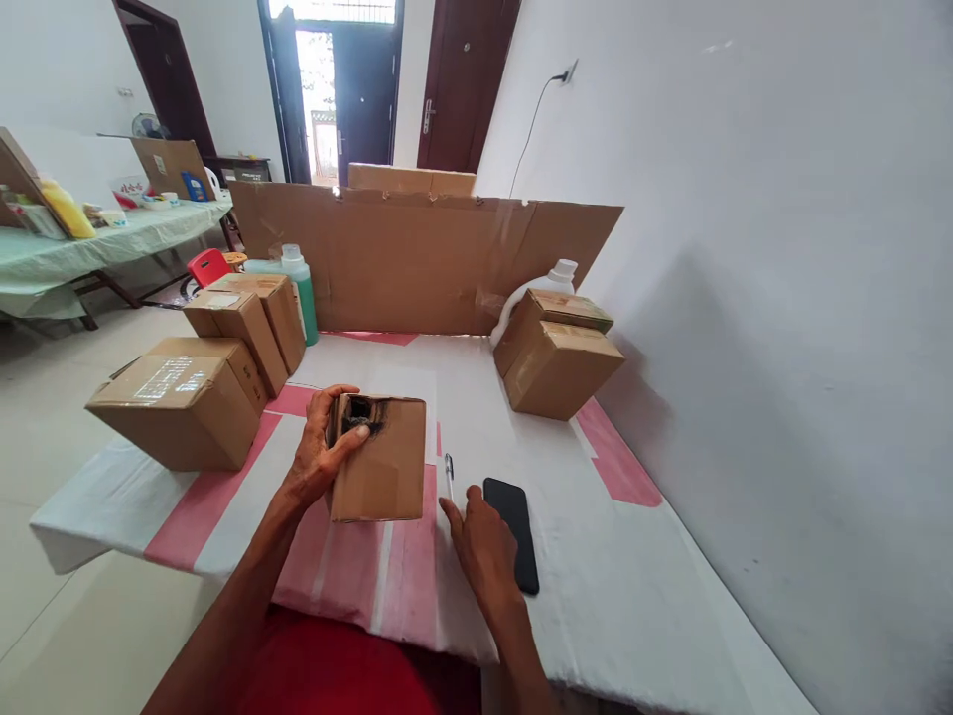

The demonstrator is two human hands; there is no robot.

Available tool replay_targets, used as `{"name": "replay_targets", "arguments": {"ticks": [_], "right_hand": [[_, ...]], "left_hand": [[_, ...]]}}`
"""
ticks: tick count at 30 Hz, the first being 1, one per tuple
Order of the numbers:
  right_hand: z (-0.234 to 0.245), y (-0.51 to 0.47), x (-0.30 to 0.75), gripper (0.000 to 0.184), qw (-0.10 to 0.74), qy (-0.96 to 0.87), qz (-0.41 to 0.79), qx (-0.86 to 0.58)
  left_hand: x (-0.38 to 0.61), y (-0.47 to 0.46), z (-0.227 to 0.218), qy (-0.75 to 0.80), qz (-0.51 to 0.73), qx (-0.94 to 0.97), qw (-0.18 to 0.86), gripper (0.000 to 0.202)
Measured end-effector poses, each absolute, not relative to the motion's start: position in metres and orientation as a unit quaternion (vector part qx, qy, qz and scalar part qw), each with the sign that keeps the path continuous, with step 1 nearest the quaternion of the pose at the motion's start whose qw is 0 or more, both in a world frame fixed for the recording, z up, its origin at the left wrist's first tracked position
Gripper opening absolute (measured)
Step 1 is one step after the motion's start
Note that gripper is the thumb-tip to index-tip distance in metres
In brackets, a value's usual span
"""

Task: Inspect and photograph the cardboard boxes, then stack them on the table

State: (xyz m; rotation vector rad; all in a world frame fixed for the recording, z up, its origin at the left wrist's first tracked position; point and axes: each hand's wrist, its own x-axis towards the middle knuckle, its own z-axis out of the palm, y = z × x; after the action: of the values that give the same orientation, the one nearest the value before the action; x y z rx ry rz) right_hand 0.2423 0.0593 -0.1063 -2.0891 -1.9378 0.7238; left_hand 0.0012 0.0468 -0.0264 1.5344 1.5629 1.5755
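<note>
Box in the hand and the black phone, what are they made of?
The box, held by the left hand, looks like brown cardboard: dull, matte, with folded edges and a dark opening on top. The phone looks like glass or glossy plastic: smooth, black, faintly shiny; which one cannot be told.

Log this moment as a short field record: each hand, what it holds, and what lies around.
left hand: grips the small cardboard box, thumb laid across a dark patch at its far end
right hand: lies on the table, holding nothing
beside right hand: pen on its left, black phone on its right
left side: cluster of closed cartons, green bottle behind them
right side: two cartons by the wall, white bottle behind
back edge: upright cardboard sheet
</note>
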Motion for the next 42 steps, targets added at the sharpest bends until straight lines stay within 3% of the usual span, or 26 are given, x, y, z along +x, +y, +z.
{"name": "replay_targets", "arguments": {"ticks": [4, 9, 11, 15, 17, 22, 28, 42], "right_hand": [[-0.122, 0.075, 0.249, 0.010, 0.063, -0.660, 0.266, -0.700], [-0.133, 0.082, 0.264, 0.025, 0.091, -0.675, 0.326, -0.655], [-0.121, 0.085, 0.271, 0.027, 0.201, -0.633, 0.404, -0.629], [-0.064, 0.083, 0.264, 0.035, 0.550, -0.402, 0.577, -0.450], [-0.035, 0.079, 0.246, 0.031, 0.594, -0.388, 0.600, -0.369], [-0.012, 0.072, 0.192, 0.021, 0.569, -0.505, 0.580, -0.290], [-0.016, 0.071, 0.183, 0.021, 0.537, -0.587, 0.516, -0.318], [-0.017, 0.072, 0.179, 0.028, 0.564, -0.575, 0.469, -0.361]], "left_hand": [[-0.003, 0.044, -0.030, 0.562, 0.562, 0.557, 0.242, 0.048], [-0.005, 0.038, -0.027, 0.563, 0.554, 0.553, 0.265, 0.055], [-0.005, 0.037, -0.023, 0.560, 0.549, 0.554, 0.279, 0.058], [-0.003, 0.035, -0.020, 0.565, 0.540, 0.559, 0.276, 0.059], [-0.002, 0.034, -0.020, 0.565, 0.538, 0.562, 0.275, 0.059], [-0.004, 0.032, -0.020, 0.565, 0.537, 0.567, 0.267, 0.057], [-0.004, 0.030, -0.020, 0.558, 0.546, 0.567, 0.261, 0.056], [0.002, 0.028, -0.019, 0.562, 0.545, 0.574, 0.241, 0.055]]}}
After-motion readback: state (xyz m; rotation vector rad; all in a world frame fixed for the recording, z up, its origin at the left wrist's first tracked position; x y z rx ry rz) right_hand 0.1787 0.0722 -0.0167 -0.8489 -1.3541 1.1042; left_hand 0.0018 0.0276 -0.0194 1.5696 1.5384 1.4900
